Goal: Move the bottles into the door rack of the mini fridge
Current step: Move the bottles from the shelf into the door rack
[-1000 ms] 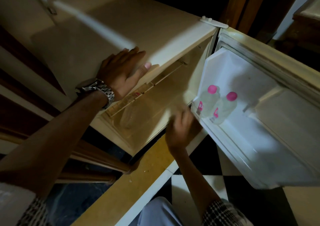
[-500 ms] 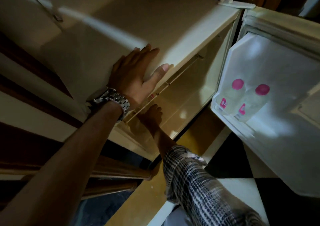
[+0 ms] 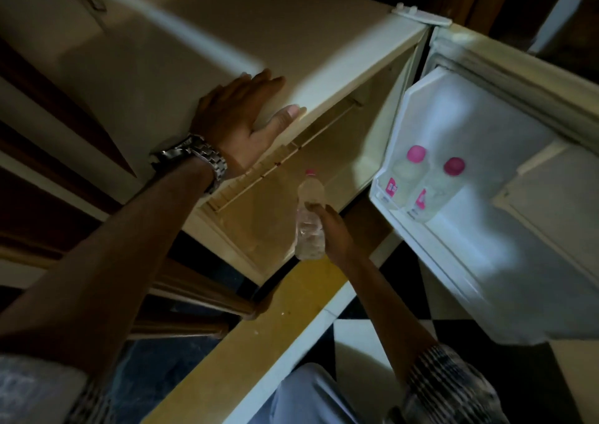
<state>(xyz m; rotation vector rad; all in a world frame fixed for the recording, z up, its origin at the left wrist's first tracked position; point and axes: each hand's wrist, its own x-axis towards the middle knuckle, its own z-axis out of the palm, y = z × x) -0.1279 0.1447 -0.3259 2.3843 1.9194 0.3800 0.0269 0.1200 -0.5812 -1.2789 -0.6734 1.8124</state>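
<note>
My right hand [image 3: 335,234] grips a clear plastic bottle [image 3: 310,216] with a pink cap, held upright just in front of the mini fridge's open compartment [image 3: 291,203]. Two more pink-capped bottles, one [image 3: 406,172] left and one [image 3: 440,190] right, stand side by side in the door rack [image 3: 387,208] of the open white door, to the right of my hand. My left hand [image 3: 241,120], a metal watch on its wrist, lies flat on the fridge's top front edge, fingers spread.
The fridge top [image 3: 227,34] is cream and bare. The open door [image 3: 505,229] swings out to the right. A yellow floor strip [image 3: 246,342] and black-and-white tiles [image 3: 366,336] lie below. Dark wooden furniture [image 3: 181,294] stands left of the fridge. My knee [image 3: 311,394] is at the bottom.
My right hand reached into the fridge compartment and has come back out holding a bottle. My left hand stayed on the fridge top.
</note>
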